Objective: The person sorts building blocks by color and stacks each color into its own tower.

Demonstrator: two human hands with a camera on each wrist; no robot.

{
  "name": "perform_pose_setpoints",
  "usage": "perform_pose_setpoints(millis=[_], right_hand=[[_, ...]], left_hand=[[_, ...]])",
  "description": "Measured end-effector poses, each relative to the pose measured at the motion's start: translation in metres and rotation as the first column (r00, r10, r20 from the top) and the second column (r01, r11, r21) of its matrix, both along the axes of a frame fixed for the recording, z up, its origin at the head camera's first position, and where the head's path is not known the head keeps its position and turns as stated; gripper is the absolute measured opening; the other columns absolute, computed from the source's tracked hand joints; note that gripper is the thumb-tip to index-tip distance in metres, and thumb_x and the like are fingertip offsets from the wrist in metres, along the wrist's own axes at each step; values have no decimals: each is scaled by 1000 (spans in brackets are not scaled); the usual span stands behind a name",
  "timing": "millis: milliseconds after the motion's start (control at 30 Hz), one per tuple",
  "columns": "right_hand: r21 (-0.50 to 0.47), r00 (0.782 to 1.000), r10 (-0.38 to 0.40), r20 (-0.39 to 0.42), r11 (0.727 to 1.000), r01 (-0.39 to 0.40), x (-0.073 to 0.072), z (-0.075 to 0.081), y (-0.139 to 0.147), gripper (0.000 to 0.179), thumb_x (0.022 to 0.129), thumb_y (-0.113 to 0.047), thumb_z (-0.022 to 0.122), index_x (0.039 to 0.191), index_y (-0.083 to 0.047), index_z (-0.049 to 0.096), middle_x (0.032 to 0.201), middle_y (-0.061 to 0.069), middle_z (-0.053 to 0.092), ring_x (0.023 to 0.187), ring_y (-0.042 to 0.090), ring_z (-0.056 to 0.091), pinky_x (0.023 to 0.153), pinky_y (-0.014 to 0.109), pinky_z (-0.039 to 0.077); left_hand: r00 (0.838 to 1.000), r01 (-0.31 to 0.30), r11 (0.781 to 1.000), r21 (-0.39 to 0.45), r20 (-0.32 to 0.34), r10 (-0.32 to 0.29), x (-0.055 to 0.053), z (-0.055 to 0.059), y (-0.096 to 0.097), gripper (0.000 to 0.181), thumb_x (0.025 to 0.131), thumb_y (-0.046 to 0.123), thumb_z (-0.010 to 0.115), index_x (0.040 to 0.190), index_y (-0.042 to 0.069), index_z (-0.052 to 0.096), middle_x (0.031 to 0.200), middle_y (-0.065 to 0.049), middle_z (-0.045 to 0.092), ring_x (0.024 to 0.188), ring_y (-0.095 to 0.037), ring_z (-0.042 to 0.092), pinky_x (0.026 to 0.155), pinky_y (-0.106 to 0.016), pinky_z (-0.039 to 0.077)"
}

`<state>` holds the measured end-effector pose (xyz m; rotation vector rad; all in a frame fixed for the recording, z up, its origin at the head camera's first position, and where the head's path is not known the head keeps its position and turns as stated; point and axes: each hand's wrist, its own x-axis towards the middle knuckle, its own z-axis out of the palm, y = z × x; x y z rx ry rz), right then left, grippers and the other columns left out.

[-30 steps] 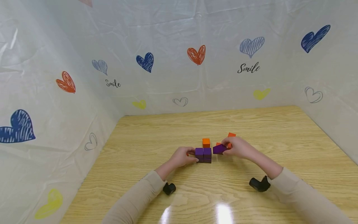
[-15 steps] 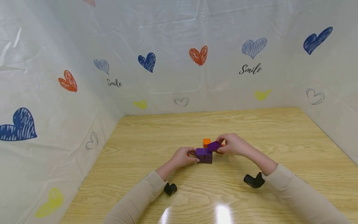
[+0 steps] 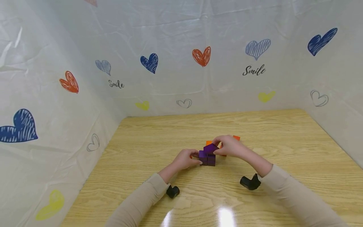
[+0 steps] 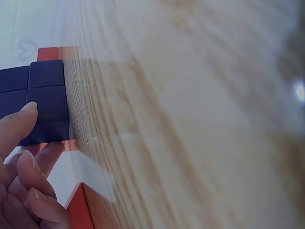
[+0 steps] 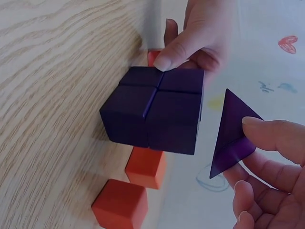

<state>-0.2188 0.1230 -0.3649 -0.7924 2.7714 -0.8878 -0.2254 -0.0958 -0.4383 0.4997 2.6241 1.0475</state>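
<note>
The right hand (image 5: 279,171) pinches a purple triangular prism (image 5: 232,131) between thumb and fingers, and I can see a gap between it and the stacked purple blocks (image 5: 174,119). The left hand (image 5: 205,40) rests its thumb on the blocks' edge. Two orange cubes (image 5: 119,205) stand nearby, seen against the edge of the wooden surface (image 5: 52,109).

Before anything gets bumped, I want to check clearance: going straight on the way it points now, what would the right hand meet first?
Probably the stack of purple cubes, with the purple triangular block in the right hand touching it first; the gap between them is hard to judge.
</note>
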Motion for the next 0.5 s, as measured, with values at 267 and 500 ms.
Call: perform_pose_setpoints(millis=[267,500], right_hand=[[-4,1000,9,2,1000,-9,-2,-4,-9,25,76,-10,71,98,0,65,89,8,65,57,9,45,53,23,40],[19,1000,5,0,1000,-5,-2,-8,-14,26,76,-11,72,98,0,65,89,7,65,65,11,49,57,24,42]], left_hand=[[1000,12,1000,16,1,-12,1,1,-1,40,78,24,73,115,10,63,102,-3,68,74,-9,55,63,-23,43],[1000,9,999,36,17,-9,0,0,-1,39,79,23,73,114,9,63,102,-4,68,62,-9,51,54,-23,41]])
